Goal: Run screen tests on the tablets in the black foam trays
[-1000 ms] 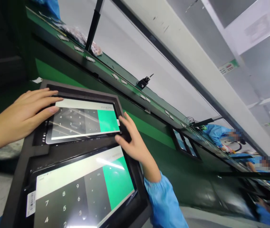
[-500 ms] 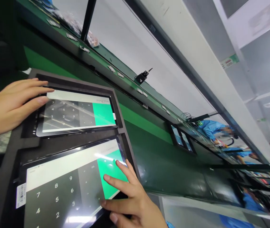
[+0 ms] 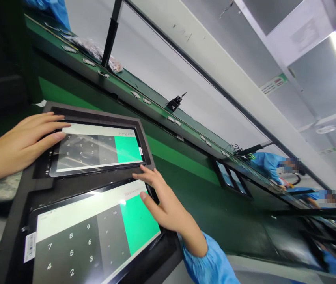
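Two tablets lie screen up in a black foam tray, each showing a calculator keypad with a green panel. My left hand (image 3: 38,134) rests with fingers stretched over the left end of the upper tablet (image 3: 103,148). Over the right top corner of the lower tablet (image 3: 82,236) is my right hand (image 3: 163,199), its fingers apart, near the gap between the two tablets. Neither hand grips anything. The black foam tray (image 3: 89,179) surrounds both tablets. A white barcode label (image 3: 30,247) sticks to the lower tablet's left edge.
Beyond the tray runs a green bench (image 3: 197,197). On a ledge stand a black plug adapter (image 3: 175,103), several small white parts and clear plastic bags (image 3: 91,49). Farther along, another tray (image 3: 231,179) holds two tablets. People in blue (image 3: 267,165) are at the far side.
My right hand has moved up from the lower tablet's green panel and operator keys to its upper right corner. My left hand stays on the upper tablet. The view has shifted slightly.
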`<state>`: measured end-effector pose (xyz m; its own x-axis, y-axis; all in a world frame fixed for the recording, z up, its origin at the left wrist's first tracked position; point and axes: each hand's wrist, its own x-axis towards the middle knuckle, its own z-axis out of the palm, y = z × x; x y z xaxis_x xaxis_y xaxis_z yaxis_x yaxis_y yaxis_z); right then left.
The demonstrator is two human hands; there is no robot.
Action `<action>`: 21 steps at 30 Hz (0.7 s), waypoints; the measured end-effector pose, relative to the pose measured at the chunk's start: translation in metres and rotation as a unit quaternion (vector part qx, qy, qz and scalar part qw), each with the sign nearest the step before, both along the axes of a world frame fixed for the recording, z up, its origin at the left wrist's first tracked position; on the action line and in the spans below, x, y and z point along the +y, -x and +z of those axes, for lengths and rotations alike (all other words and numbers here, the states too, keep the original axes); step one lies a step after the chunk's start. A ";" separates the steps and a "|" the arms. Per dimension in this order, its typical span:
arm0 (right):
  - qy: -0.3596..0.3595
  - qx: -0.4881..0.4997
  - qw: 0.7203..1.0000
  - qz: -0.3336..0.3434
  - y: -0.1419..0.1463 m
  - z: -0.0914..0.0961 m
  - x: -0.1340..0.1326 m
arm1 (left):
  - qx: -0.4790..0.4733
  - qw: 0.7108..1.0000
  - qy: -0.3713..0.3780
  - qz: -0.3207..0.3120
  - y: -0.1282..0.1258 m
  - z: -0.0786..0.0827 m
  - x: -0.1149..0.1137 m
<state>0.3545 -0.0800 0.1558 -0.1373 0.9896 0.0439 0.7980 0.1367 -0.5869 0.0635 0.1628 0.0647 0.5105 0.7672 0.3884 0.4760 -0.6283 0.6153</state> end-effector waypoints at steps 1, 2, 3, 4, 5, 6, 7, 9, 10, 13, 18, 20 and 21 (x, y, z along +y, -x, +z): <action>-0.007 0.012 1.000 -0.008 -0.002 0.002 0.010 | 0.001 1.000 0.004 0.001 0.000 0.000 0.000; -0.018 0.028 0.999 -0.020 -0.003 0.003 0.018 | 0.001 1.000 0.007 0.002 0.000 0.000 0.001; -0.031 0.047 0.998 -0.037 -0.006 0.004 0.026 | 0.002 1.000 0.008 0.002 0.000 -0.001 0.001; -0.046 0.065 0.995 -0.056 -0.008 0.004 0.031 | 0.002 1.000 0.008 0.001 0.000 -0.002 0.002; -0.061 0.077 0.993 -0.072 -0.010 0.004 0.036 | 0.002 1.000 0.005 -0.001 -0.001 -0.003 0.003; -0.072 0.082 0.991 -0.083 -0.012 0.002 0.038 | 0.001 1.000 0.000 -0.002 0.000 -0.005 0.004; -0.080 0.079 0.990 -0.087 -0.014 0.001 0.039 | -0.002 1.000 -0.004 -0.003 0.000 -0.008 0.006; -0.087 0.058 0.992 -0.074 -0.015 -0.003 0.036 | -0.008 1.000 -0.013 -0.007 0.000 -0.012 0.008; -0.088 0.046 0.993 -0.059 -0.015 -0.005 0.033 | -0.010 1.000 -0.016 -0.009 0.001 -0.014 0.009; -0.090 0.008 0.996 -0.016 -0.013 -0.009 0.025 | -0.013 1.000 -0.014 -0.011 0.002 -0.017 0.009; -0.083 -0.098 0.992 0.007 -0.008 -0.011 0.039 | -0.025 1.000 0.001 -0.009 0.000 -0.011 0.005; -0.072 -0.130 0.988 0.034 -0.003 -0.013 0.055 | -0.027 1.000 -0.003 -0.002 0.000 -0.011 0.005; -0.066 -0.141 0.987 0.047 0.000 -0.014 0.063 | -0.023 1.000 -0.007 0.002 -0.001 -0.012 0.005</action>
